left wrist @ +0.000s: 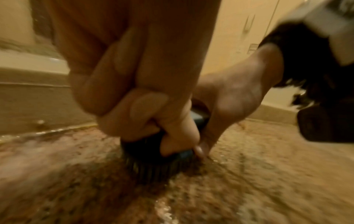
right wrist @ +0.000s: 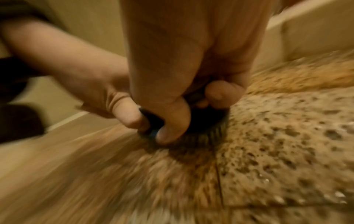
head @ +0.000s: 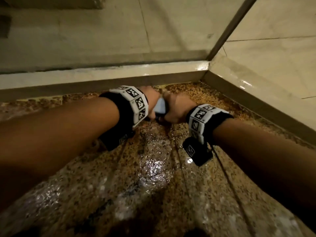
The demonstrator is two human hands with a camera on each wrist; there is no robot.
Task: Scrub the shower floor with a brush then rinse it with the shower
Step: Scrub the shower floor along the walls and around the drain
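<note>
Both hands grip a dark scrub brush (head: 159, 108) at the centre of the frame, close to the far edge of a wet, speckled shower floor (head: 153, 168). The left hand (head: 150, 98) curls its fingers (left wrist: 134, 109) over the brush's pale blue top from the left side; the right hand (head: 176, 108) grasps it from the right, thumb and fingers (right wrist: 222, 92) clenched round the dark body. Seen from the wrists, the black bristles (left wrist: 151, 168) press flat against the floor. Each wrist carries a black strap with a white band of square printed markers, the left band (head: 135, 103) at centre and the right band (head: 201, 117) just right of centre. A small black device (head: 198, 151) hangs under the right wrist. Water glistens in patches down the middle of the frame. A pale raised kerb (head: 102, 76) runs across behind the hands and meets a second one (head: 256, 86) in the corner at upper right, where a dark frame bar (head: 230, 28) rises diagonally. Both wrist views are smeared with motion blur.
</note>
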